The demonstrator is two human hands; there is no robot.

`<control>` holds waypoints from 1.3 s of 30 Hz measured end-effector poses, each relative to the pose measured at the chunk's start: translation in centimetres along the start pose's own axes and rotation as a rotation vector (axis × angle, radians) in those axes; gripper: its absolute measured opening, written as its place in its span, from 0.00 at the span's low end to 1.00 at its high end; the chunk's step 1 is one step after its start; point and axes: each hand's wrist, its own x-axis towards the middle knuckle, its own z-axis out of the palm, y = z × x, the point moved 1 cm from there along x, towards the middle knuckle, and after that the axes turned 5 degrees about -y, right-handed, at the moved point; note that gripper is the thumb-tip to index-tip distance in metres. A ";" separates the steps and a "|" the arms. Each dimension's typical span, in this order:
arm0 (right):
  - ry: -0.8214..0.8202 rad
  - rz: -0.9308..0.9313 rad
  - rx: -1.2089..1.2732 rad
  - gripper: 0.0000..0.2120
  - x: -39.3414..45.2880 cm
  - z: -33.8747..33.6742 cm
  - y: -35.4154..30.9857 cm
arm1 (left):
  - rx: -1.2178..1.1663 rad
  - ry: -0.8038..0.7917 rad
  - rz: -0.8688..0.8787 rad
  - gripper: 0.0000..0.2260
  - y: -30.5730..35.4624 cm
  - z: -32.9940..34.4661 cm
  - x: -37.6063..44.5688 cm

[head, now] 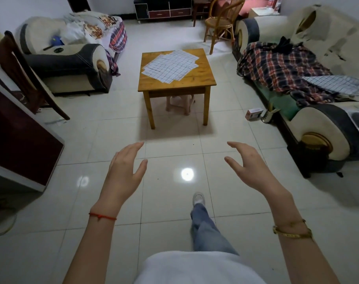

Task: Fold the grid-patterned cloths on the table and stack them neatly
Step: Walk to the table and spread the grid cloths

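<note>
Several white cloths with a blue grid (pixel 171 65) lie spread flat and overlapping on a small square wooden table (pixel 207 78) in the middle of the room. I stand a few steps back from it on the tiled floor. My left hand (pixel 125 171) and my right hand (pixel 250 162) are raised in front of me, palms facing each other, fingers apart, holding nothing. Both hands are well short of the table. Another grid-patterned cloth (pixel 334 84) lies on the sofa at the right.
A cream armchair (pixel 72 58) piled with fabrics stands left of the table. A long sofa (pixel 318 99) with a plaid blanket runs along the right. A stool (pixel 180 102) sits under the table. A dark wooden chair (pixel 20 74) and a cabinet (pixel 16 140) are at the left.
</note>
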 end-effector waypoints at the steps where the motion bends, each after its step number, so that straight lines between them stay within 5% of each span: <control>1: -0.007 0.002 0.007 0.24 1.8 -0.1 0.5 | 0.002 -0.003 -0.001 0.22 -0.1 0.3 1.9; 17: -0.050 -0.059 0.005 0.23 36.5 -8.5 4.1 | 0.000 0.064 -0.085 0.22 1.3 0.9 34.3; 28: -0.107 -0.032 0.025 0.22 52.1 -7.5 6.5 | -0.002 0.023 -0.136 0.22 -2.9 3.6 50.2; 39: -0.106 -0.008 0.022 0.21 74.6 -8.0 6.5 | -0.043 -0.010 -0.088 0.22 -8.2 4.7 75.0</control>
